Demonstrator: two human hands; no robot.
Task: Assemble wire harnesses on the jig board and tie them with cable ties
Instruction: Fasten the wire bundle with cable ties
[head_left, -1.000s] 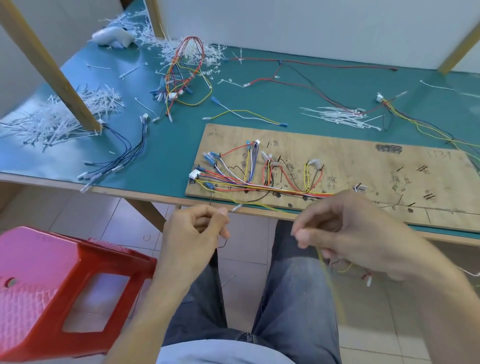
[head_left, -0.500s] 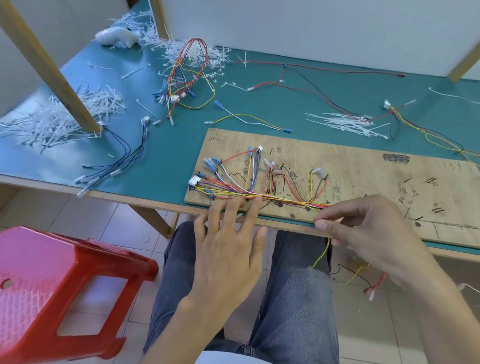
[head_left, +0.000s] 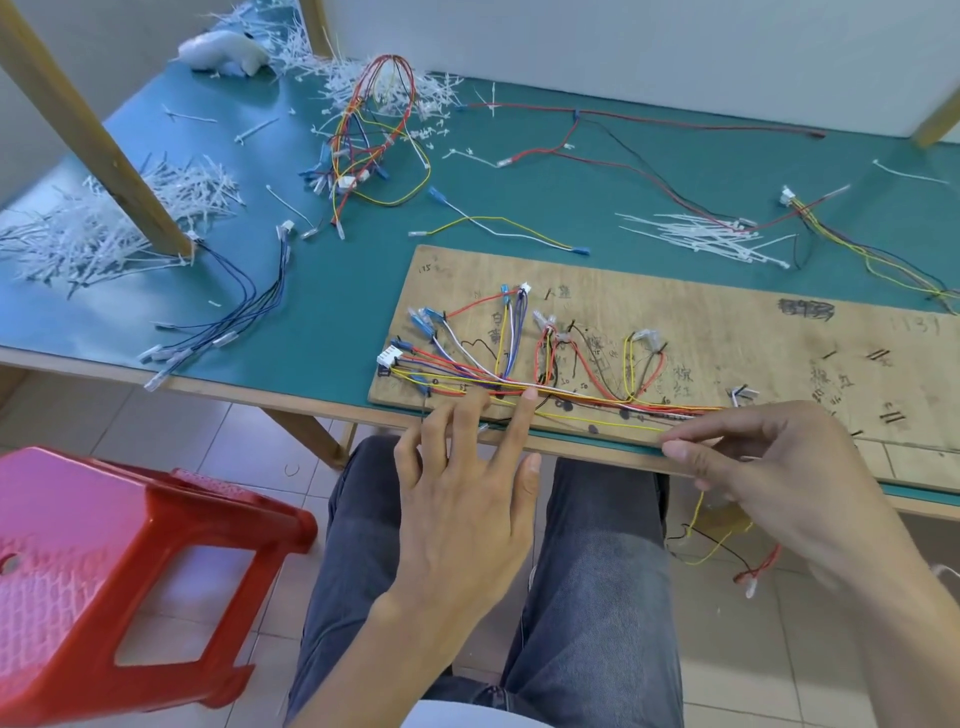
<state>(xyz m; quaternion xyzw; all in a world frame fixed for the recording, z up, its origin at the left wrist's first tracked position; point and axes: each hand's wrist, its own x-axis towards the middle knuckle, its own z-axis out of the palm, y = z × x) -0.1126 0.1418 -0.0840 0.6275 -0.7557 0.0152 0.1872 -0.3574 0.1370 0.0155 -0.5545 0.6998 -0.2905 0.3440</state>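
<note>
The step in hand looks like routing a yellow wire along the near edge of the board, which lies on the tabletop. The left hand is spread open and holds nothing, fingertips pressing the wire bundle at about 6 o'clock of the board. The right hand, at 4 o'clock, pinches the yellow wire between thumb and forefinger. Next, the wire probably needs seating taut beside the bundle before ties, lying at 12 o'clock, go on.
</note>
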